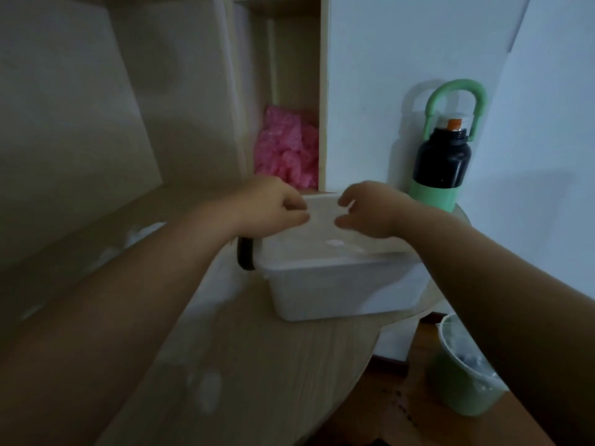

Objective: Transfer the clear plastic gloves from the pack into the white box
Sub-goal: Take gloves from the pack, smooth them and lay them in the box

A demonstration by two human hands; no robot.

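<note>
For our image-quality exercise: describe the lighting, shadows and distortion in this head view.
Head view: dim, bluish light; the bottle throws a shadow on the wall; wide-angle lens slants the shelf edges; clear gloves over the white box show as haze.

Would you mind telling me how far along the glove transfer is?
Some clear plastic already lies in the white box. The left hand and right hand hover over it, fingers curled; whether they pinch a glove is unclear. Pale plastic left of the box probably remains.
</note>
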